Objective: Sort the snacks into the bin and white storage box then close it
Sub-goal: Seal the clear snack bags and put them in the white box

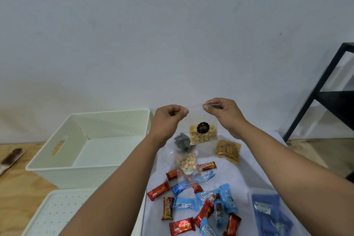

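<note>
Storage box [90,140]: on the table, left of the cloth [249,176].
Lid [63,214]: in front of the box, near front-left edge.
Wrapped snacks [201,203]: scattered on the cloth's front half.
Nut bag [203,133]: held above the cloth's rear edge.
Shelf frame [325,92]: rear right.

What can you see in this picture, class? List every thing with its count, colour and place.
storage box: one, white, empty, left on the floor
lid: one, white, in front of the box
nut bag: one, clear with a black label, held up by both hands
stick-snack bag: one, clear, right on the white sheet
coloured-candy bag: one, clear, centre
wrapped snacks: many, red and blue, scattered
blue packs: several, lower right
black shelf: one, far right
left hand: pinches the bag top
right hand: pinches the bag top
</note>
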